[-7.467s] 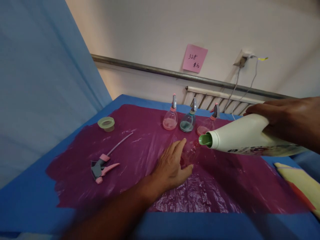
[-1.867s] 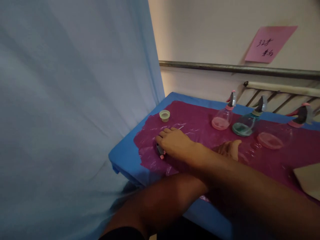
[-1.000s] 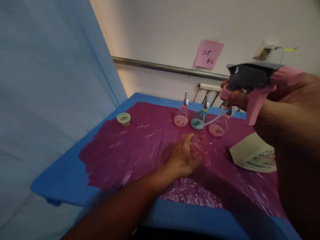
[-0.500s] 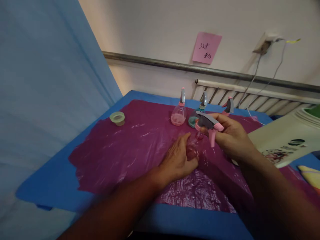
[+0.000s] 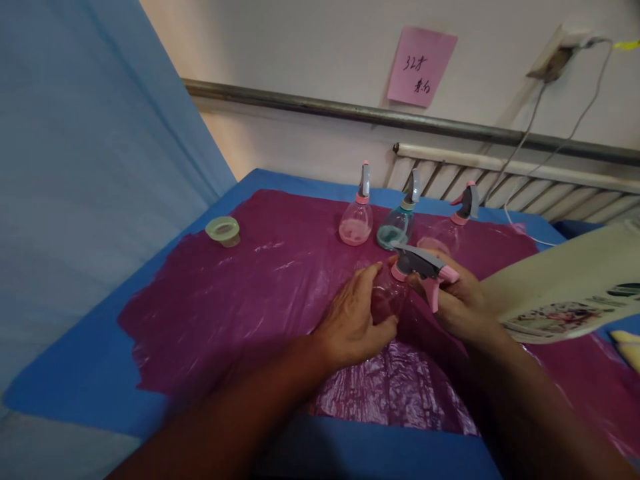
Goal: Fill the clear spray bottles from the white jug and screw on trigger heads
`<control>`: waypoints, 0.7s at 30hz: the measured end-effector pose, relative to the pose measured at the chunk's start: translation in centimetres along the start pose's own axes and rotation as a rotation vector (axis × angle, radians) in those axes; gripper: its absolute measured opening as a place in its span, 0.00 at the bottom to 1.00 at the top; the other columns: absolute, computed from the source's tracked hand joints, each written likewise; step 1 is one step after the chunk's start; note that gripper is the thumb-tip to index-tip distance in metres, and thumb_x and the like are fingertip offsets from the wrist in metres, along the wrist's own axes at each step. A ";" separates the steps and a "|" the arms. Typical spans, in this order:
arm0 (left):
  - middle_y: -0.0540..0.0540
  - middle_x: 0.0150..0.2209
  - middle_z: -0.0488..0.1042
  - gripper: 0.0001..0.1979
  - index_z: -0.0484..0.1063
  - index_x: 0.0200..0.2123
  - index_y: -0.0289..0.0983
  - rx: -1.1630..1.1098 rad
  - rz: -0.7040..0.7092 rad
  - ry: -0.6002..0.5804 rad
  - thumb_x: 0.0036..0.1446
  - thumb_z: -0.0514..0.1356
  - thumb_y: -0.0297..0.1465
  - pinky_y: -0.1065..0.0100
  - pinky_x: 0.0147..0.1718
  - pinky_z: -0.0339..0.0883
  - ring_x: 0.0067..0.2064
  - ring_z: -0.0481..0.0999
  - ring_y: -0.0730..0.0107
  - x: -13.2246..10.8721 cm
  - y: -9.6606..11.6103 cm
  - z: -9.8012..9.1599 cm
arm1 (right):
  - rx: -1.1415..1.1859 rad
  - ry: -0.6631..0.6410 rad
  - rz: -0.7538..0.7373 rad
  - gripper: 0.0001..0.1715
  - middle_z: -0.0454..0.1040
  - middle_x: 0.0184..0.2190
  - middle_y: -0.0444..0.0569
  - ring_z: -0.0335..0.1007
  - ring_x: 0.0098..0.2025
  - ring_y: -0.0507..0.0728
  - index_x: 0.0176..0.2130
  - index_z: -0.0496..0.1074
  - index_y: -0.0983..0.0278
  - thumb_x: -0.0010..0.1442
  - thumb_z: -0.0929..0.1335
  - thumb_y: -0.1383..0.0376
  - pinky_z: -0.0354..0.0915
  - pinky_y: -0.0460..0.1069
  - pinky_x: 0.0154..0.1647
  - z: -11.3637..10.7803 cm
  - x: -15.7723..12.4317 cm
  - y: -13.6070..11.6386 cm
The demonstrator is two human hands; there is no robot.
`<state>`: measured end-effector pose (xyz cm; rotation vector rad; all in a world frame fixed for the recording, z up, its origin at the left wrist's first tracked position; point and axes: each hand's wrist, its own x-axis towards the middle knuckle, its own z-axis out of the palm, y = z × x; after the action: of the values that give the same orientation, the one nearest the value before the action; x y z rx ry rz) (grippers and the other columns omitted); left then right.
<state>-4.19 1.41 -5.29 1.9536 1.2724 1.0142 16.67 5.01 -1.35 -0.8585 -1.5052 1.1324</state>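
My left hand point(image 5: 353, 317) is wrapped round the clear body of a spray bottle point(image 5: 387, 293) on the purple plastic sheet point(image 5: 260, 280). My right hand point(image 5: 457, 293) grips the grey and pink spray head point(image 5: 420, 263), which sits at the neck of that bottle. Behind my hands stand a bottle with pink liquid point(image 5: 355, 223), one with teal liquid point(image 5: 395, 227) and a third pink-collared bottle point(image 5: 450, 230), partly hidden by my right hand.
A pale green cup point(image 5: 223, 230) stands at the left. A large cream jug point(image 5: 565, 287) leans in from the right, with a yellow item point(image 5: 627, 347) below it. Behind the blue table point(image 5: 75, 360) are a pipe and a radiator point(image 5: 450, 157); a blue curtain hangs left.
The spray head has come down from above the bottle onto its neck, held by my right hand. My left hand stays round the bottle. The view has shifted slightly.
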 end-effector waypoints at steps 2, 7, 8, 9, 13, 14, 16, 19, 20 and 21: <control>0.33 0.74 0.71 0.46 0.55 0.77 0.42 -0.001 0.009 -0.002 0.60 0.70 0.33 0.34 0.72 0.71 0.74 0.74 0.38 0.1 0.0 0.0 | -0.007 -0.015 -0.005 0.19 0.86 0.45 0.49 0.80 0.38 0.57 0.52 0.86 0.53 0.62 0.83 0.56 0.78 0.51 0.39 -0.1 0.0 0.0; 0.36 0.74 0.71 0.48 0.55 0.79 0.44 -0.033 0.031 0.019 0.60 0.70 0.31 0.37 0.74 0.70 0.74 0.73 0.42 0.0 -0.1 -0.1 | 0.047 0.020 0.029 0.20 0.86 0.43 0.49 0.82 0.39 0.58 0.50 0.85 0.54 0.60 0.84 0.55 0.81 0.54 0.42 0.8 0.0 0.4; 0.36 0.73 0.71 0.47 0.55 0.79 0.44 -0.031 0.019 0.022 0.60 0.70 0.32 0.37 0.73 0.70 0.73 0.74 0.41 0.0 -0.1 -0.1 | 0.052 0.051 0.022 0.20 0.86 0.43 0.48 0.82 0.39 0.58 0.50 0.85 0.54 0.60 0.84 0.56 0.81 0.54 0.42 1.1 -0.1 0.5; 0.35 0.72 0.72 0.47 0.55 0.78 0.44 -0.027 0.005 0.024 0.60 0.71 0.33 0.37 0.72 0.71 0.73 0.75 0.41 0.0 -0.1 -0.1 | 0.049 0.091 0.010 0.19 0.86 0.42 0.48 0.82 0.39 0.58 0.50 0.85 0.54 0.60 0.84 0.56 0.81 0.53 0.42 1.4 -0.2 0.7; 0.34 0.72 0.72 0.46 0.56 0.78 0.43 -0.003 -0.012 0.039 0.62 0.72 0.35 0.38 0.69 0.75 0.70 0.77 0.41 -0.2 -0.1 0.0 | 0.020 0.218 -0.008 0.16 0.86 0.45 0.49 0.83 0.42 0.58 0.49 0.83 0.55 0.63 0.82 0.57 0.82 0.53 0.45 2.6 -0.7 1.0; 0.34 0.72 0.71 0.48 0.55 0.79 0.45 0.009 -0.004 0.041 0.62 0.72 0.34 0.38 0.68 0.75 0.70 0.77 0.41 -0.3 -0.1 0.0 | 0.025 0.237 -0.003 0.16 0.86 0.46 0.49 0.83 0.44 0.58 0.49 0.82 0.55 0.62 0.82 0.58 0.82 0.54 0.46 2.8 -0.9 1.1; 0.36 0.73 0.70 0.52 0.50 0.82 0.49 0.044 0.024 0.043 0.62 0.73 0.34 0.38 0.68 0.75 0.71 0.76 0.40 -0.4 -0.2 0.1 | 0.051 0.256 0.006 0.20 0.85 0.46 0.47 0.83 0.44 0.58 0.48 0.79 0.54 0.59 0.83 0.59 0.82 0.54 0.47 3.3 -1.0 1.0; 0.38 0.75 0.66 0.57 0.39 0.84 0.56 0.076 0.152 0.043 0.64 0.71 0.32 0.39 0.69 0.75 0.73 0.73 0.42 -0.4 -0.5 0.1 | 0.100 0.266 0.015 0.27 0.82 0.42 0.44 0.80 0.40 0.56 0.46 0.74 0.55 0.52 0.85 0.62 0.80 0.52 0.43 3.9 -0.9 0.8; 0.39 0.75 0.65 0.57 0.37 0.85 0.58 0.076 0.207 0.049 0.66 0.69 0.30 0.40 0.69 0.75 0.74 0.72 0.44 -0.4 -0.5 0.0 | 0.109 0.271 0.015 0.28 0.80 0.41 0.43 0.79 0.39 0.55 0.45 0.72 0.55 0.51 0.85 0.62 0.79 0.51 0.41 4.1 -0.9 0.8; 0.40 0.76 0.64 0.56 0.35 0.85 0.59 0.071 0.253 0.053 0.67 0.67 0.28 0.41 0.70 0.74 0.74 0.72 0.46 -0.3 -0.6 0.0 | 0.115 0.282 0.011 0.29 0.79 0.41 0.42 0.77 0.39 0.54 0.45 0.71 0.55 0.51 0.85 0.63 0.78 0.50 0.41 4.2 -0.8 0.8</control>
<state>-4.58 1.33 -5.82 2.1971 1.1211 1.1630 12.72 3.58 -2.47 -0.9062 -1.1940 1.0469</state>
